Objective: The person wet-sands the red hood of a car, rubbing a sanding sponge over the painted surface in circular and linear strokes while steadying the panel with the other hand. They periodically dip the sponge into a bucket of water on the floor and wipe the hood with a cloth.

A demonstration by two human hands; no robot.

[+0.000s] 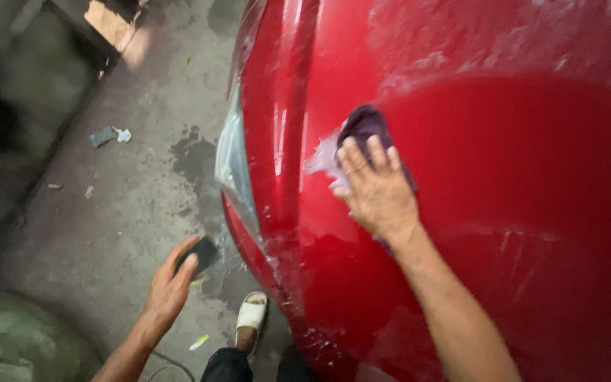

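My right hand [376, 191] presses flat on a dark purple cloth [363, 126] against the wet red car body panel [518, 212]. Whitish foam or residue lies just left of the cloth. Hanging lower at the left, beside the car, my left hand [170, 286] grips a small dark block [201, 253], held off the panel. The car's headlight [233, 163] runs along the panel's left edge.
Grey concrete floor [121, 205] with a dark wet patch and small bits of litter lies left of the car. My foot in a white sandal [251, 315] stands close to the bumper. A greenish sack sits at bottom left.
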